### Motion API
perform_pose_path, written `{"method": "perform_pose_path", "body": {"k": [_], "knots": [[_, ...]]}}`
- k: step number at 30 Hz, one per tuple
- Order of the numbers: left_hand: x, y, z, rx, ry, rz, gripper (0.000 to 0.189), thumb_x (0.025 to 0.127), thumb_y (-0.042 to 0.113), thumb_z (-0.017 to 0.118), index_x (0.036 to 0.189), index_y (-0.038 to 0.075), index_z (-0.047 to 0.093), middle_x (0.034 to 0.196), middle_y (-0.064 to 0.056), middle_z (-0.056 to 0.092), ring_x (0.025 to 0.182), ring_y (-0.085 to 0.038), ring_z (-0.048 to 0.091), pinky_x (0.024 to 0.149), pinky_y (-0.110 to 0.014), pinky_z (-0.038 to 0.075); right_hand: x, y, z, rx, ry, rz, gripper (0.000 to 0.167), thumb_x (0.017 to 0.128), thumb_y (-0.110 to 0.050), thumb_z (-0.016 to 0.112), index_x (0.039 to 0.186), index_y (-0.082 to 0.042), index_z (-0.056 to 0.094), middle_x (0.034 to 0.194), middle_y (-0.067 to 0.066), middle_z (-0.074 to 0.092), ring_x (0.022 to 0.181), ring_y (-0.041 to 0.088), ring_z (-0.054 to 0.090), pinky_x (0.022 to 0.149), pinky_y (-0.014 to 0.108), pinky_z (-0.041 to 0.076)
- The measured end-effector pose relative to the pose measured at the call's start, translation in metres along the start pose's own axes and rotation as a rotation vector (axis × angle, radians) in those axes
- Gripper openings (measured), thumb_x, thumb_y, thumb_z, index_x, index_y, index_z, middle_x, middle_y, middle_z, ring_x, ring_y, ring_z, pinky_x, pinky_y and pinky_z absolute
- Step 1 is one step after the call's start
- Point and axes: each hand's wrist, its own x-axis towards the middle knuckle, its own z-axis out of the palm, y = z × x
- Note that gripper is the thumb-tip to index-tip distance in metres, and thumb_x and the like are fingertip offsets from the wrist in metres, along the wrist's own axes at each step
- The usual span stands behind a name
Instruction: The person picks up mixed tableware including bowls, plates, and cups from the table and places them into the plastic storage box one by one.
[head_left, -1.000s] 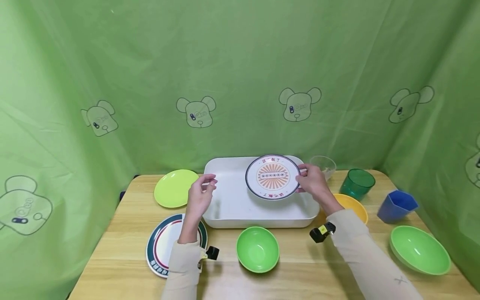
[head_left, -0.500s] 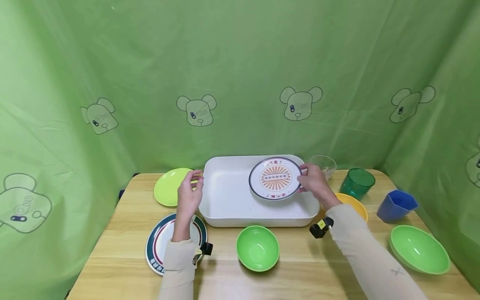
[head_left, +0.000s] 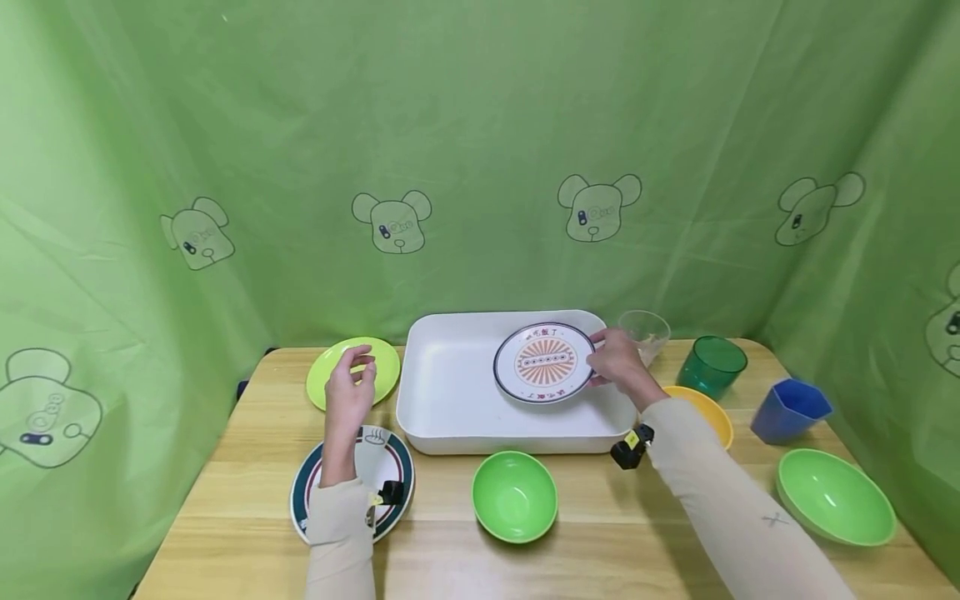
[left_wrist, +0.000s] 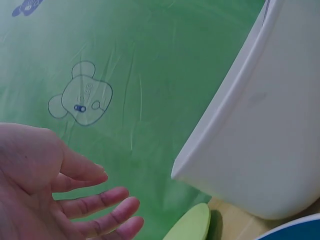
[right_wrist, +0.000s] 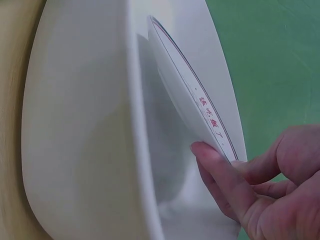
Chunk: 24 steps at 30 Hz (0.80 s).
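Note:
My right hand pinches the right rim of a white plate with a dark blue edge, an orange sunburst and red characters. In the right wrist view the plate tilts inside the white tub, the thumb on top and fingers beneath. My left hand hovers with relaxed fingers over the yellow-green plate, holding nothing. The left wrist view has the left hand apart from the tub's wall. Below the left forearm lies a white plate with a teal rim, partly covered by the sleeve.
A green bowl stands in front of the tub. To the right are a clear cup, a yellow plate, a dark green cup, a blue cup and a larger green bowl. A green curtain hangs behind.
My left hand has moved left, away from the tub's edge to over the yellow-green plate. The right hand has lowered the sunburst plate slightly toward the tub.

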Motion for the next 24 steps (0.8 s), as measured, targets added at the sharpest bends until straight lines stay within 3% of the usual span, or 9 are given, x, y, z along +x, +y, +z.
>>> {"method": "perform_pose_path", "body": {"k": [9, 16, 24], "knots": [[0.002, -0.009, -0.009, -0.010, 0.031, -0.055, 0.034, 0.100, 0.000, 0.055, 0.133, -0.004, 0.059, 0.128, -0.027, 0.062, 0.114, -0.045, 0.062, 0.102, -0.051, 0.051, 0.003, -0.001, 0.002, -0.021, -0.009, 0.009, 0.063, 0.079, 0.016, 0.044, 0.142, 0.018, 0.040, 0.120, 0.037, 0.053, 0.063, 0.023, 0.064, 0.060, 0.034, 0.063], [0.003, -0.018, -0.017, -0.001, 0.072, -0.091, 0.034, 0.100, 0.000, 0.053, 0.134, -0.005, 0.058, 0.131, -0.028, 0.060, 0.117, -0.045, 0.060, 0.102, -0.051, 0.050, 0.007, 0.003, 0.006, -0.092, 0.007, -0.006, 0.058, 0.079, 0.017, 0.045, 0.137, 0.019, 0.043, 0.120, 0.038, 0.052, 0.065, 0.026, 0.063, 0.057, 0.034, 0.063], [0.000, -0.027, -0.032, 0.043, 0.074, -0.159, 0.038, 0.102, 0.004, 0.051, 0.139, -0.004, 0.053, 0.143, -0.030, 0.050, 0.126, -0.047, 0.051, 0.107, -0.057, 0.044, 0.008, -0.002, 0.004, -0.199, -0.035, -0.013, 0.057, 0.082, 0.014, 0.046, 0.138, 0.022, 0.040, 0.126, 0.041, 0.050, 0.070, 0.029, 0.065, 0.061, 0.036, 0.063]]}}
